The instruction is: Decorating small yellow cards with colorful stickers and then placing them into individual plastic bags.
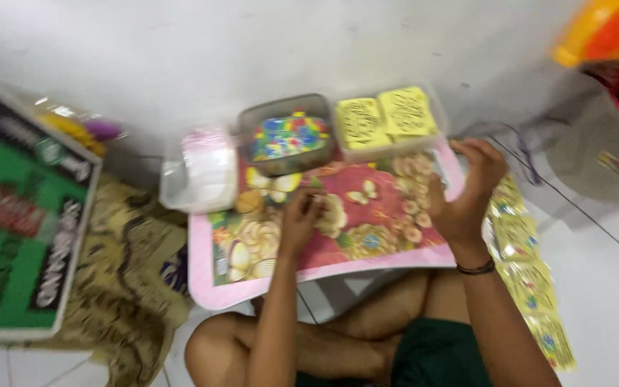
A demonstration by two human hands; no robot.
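Note:
A small pink-rimmed table (367, 268) with a flower and butterfly print stands over my crossed legs. My left hand (301, 218) rests on its top near the middle, fingers curled; I cannot see anything in it. My right hand (467, 193) grips the table's right edge. At the table's far side sit a clear tub of small coloured pieces (288, 137) and a clear tub of yellow packets (388, 118). The picture is blurred.
A white plastic container (202, 172) sits left of the table. A green and black box (23, 215) lies on patterned cloth (127, 287) at far left. A strip of yellow sachets (528, 276) runs down the tiled floor on the right. Orange and red items (610, 36) are top right.

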